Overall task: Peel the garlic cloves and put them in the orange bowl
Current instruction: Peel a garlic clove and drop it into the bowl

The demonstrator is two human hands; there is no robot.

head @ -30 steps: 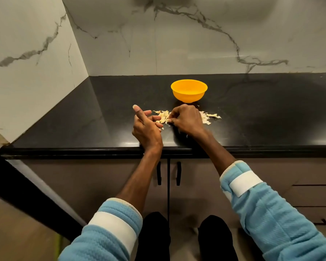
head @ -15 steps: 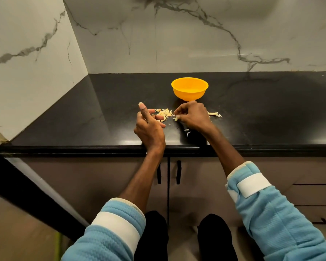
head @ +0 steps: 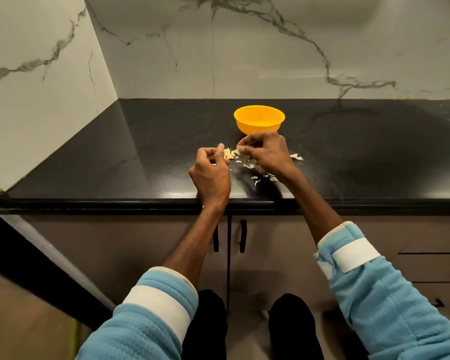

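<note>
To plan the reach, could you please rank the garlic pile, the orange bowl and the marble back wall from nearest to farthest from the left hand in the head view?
1. Garlic pile: just right of the fingertips of the left hand.
2. Orange bowl: farther back, to the right.
3. Marble back wall: behind the bowl, farthest back.

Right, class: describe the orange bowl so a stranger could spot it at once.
Look at the black countertop under the marbled wall. Just beyond the right hand stands the orange bowl. It alone is bright and round; its neighbours are pale garlic skins.
</note>
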